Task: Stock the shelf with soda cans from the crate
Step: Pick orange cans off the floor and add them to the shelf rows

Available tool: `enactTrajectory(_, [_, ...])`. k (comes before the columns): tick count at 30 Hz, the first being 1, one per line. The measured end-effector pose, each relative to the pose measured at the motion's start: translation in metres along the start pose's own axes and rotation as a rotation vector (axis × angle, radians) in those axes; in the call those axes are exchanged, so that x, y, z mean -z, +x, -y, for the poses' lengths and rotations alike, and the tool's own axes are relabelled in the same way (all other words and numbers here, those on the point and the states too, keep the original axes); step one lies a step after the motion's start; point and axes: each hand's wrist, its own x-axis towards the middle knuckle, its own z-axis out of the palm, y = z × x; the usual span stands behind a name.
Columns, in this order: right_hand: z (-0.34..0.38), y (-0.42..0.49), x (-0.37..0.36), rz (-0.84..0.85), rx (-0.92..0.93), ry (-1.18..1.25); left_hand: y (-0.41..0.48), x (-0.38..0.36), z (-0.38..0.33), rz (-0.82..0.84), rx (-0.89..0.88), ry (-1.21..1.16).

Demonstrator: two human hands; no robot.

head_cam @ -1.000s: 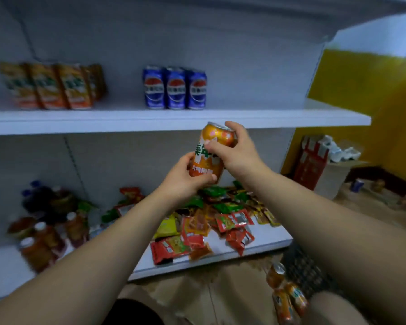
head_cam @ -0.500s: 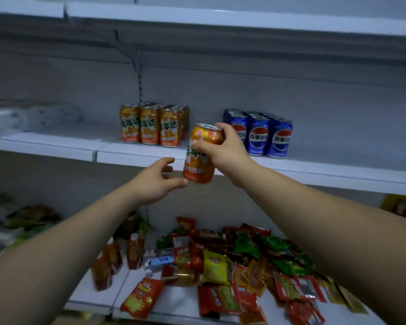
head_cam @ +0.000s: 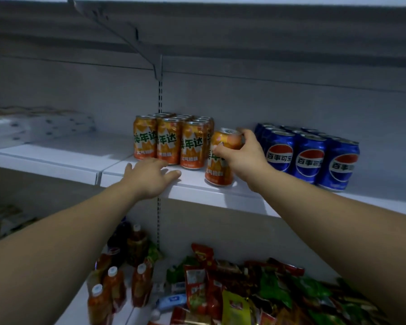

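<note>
Using the block of orange printed soda cans (head_cam: pixel 169 141) on the white metal shelf (head_cam: pixel 56 148) as my reference point here.

Just in front of the block's left end, the left hand (head_cam: pixel 150 177) lay flat on the shelf's front edge, fingers straight and spread, holding nothing. Looked like it was only bracing.

Right beside the block's right end, a bit forward of its front row, was the single orange soda can (head_cam: pixel 218 171) being stocked. The right hand (head_cam: pixel 242 158) had it from the right side, fingers and thumb wrapped round the upper part near the rim. The can's long axis was close to upright, top tipped a little to the right, away from the block. Its base looked down on the shelf or very nearly, honestly hard to call.

Further right of the block stood the blue cola cans (head_cam: pixel 309 156), just past the right hand.

My read: the slot it wants is back and left of that hand, snug against the block, so the right hand does the nudge. The left is nearer the block but idle.
</note>
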Motion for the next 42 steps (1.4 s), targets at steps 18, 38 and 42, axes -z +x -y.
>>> enactTrajectory(18, [-0.021,0.001,-0.012,0.019,0.070,-0.131,0.010,-0.015,0.007,0.007,-0.066,0.193])
enactTrajectory(38, [0.019,0.011,-0.145,0.210,0.207,-0.116,-0.006,-0.001,0.110,-0.138,0.152,0.176])
enactTrajectory(42, [0.024,0.021,-0.166,0.175,0.237,-0.225,-0.008,-0.002,0.109,-0.156,0.137,0.150])
